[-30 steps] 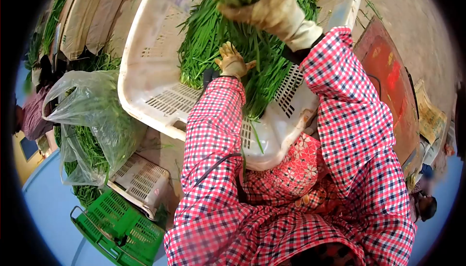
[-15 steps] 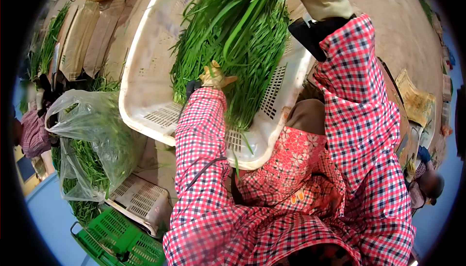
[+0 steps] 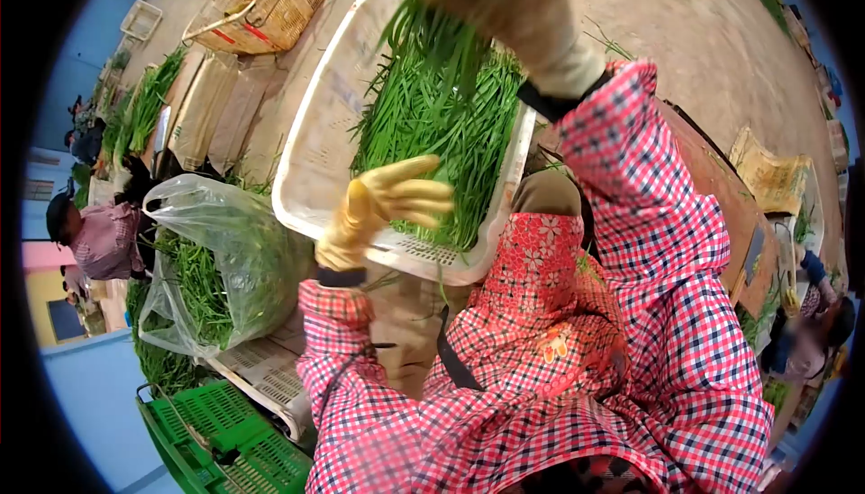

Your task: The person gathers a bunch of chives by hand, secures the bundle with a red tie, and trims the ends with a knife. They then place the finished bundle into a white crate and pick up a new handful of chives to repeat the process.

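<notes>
My right hand [image 3: 509, 12], in a pale work glove, is raised at the top, closed around a bunch of garlic chives [image 3: 441, 39]; motion blurs both. Their long green leaves hang over a white plastic crate [image 3: 311, 147]. Inside it lies a thick layer of chives [image 3: 432, 147], stalks roughly lined up. My left hand [image 3: 383, 206], in a yellowish glove, hovers over the crate's near left edge with its fingers spread and nothing in them.
At left stands a clear plastic bag [image 3: 257, 251] of greens, with a green crate [image 3: 221, 435] below it. A yellowish basket [image 3: 261, 8] sits at the upper left. Other people [image 3: 104, 233] work at both sides. Brown boards [image 3: 694, 170] lie at right.
My left hand has left the chives in the crate and drawn back with fingers spread. My right hand has swung left over the crate with its bunch. The view has shifted.
</notes>
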Demonstrator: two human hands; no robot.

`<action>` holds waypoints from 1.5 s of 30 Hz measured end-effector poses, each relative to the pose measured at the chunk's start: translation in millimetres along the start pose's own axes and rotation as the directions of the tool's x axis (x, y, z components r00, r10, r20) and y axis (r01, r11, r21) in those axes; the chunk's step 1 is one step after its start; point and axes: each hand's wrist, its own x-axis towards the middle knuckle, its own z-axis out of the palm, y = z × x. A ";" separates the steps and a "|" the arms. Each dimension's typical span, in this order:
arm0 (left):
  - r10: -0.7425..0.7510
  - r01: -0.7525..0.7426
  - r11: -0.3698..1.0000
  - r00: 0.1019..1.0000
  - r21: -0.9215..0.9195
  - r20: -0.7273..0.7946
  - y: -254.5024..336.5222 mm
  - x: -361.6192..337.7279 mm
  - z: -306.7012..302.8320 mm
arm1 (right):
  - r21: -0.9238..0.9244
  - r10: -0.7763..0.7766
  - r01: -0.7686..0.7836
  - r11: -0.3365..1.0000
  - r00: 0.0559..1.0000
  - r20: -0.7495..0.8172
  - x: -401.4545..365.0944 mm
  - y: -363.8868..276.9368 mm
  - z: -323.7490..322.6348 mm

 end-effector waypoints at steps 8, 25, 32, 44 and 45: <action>0.206 -0.111 0.832 0.971 -0.543 0.117 -51.2 9.3 90.0 | -0.116 -0.269 0.373 0.921 0.821 0.503 -131.0 -140.8 67.8; 0.132 -0.057 0.773 0.989 -0.632 0.073 -69.6 27.0 130.3 | 0.018 -0.263 0.350 0.936 0.667 0.697 -187.1 -188.2 17.8; -0.019 0.027 0.858 1.000 -0.512 0.021 -59.7 40.2 125.7 | -0.037 -0.273 0.432 0.901 0.632 0.725 -189.1 -181.4 10.9; -0.075 0.080 0.942 0.997 -0.325 0.027 -39.9 59.4 100.5 | -0.273 -0.252 0.593 0.758 0.651 0.716 -196.7 -183.1 29.2; -0.045 0.050 0.962 0.999 -0.267 0.025 -40.7 62.4 99.9 | -0.256 -0.234 0.574 0.778 0.643 0.730 -196.9 -189.8 27.1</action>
